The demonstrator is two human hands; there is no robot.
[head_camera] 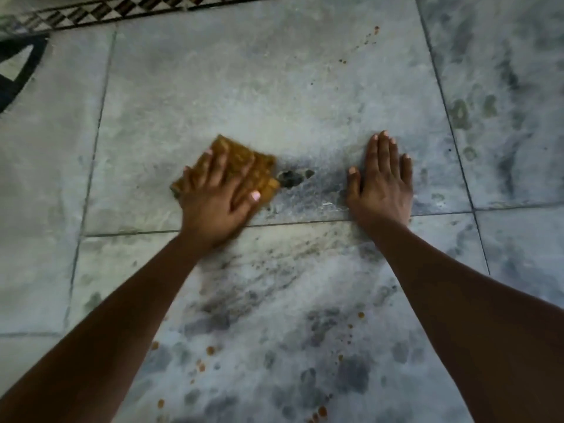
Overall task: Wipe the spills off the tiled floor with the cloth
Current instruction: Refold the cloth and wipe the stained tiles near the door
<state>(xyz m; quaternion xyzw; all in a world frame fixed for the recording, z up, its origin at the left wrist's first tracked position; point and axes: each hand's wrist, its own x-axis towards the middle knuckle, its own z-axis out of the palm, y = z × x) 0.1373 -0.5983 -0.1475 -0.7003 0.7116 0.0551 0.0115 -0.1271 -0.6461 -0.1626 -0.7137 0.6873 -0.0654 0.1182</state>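
**Figure. Head view of two bare hands on a tiled floor (pixel 244 87) of grey, mottled stone.**

The left hand (pixel 218 193) lies flat on top of a folded mustard-brown cloth (pixel 235 148). Its fingers are spread and fairly straight across the fabric, pressing it to the floor rather than curling round it. The thumb points toward the cloth's right edge. The cloth rests on the large central tile, just beyond the grout line (pixel 305 222) that runs across the picture, and its outline is slightly blurred.

The right hand (pixel 383 178) holds nothing. It lies palm down on the bare tile, with the fingers straight and close together and the thumb set out to the side. It is well apart from the cloth.

Between the two hands, just beside the cloth's right edge, there is a dark wet-looking mark (pixel 293 177).

The spills appear as small brown drops in three places:
- one scatter (pixel 201 366) lies on the near tile between the forearms;
- a few more (pixel 361 315) lie close to the right forearm;
- a thin trail (pixel 370 35) lies on the far part of the central tile.

None of these touches the cloth.

A checkered border strip (pixel 106 10) runs along the floor's far edge.
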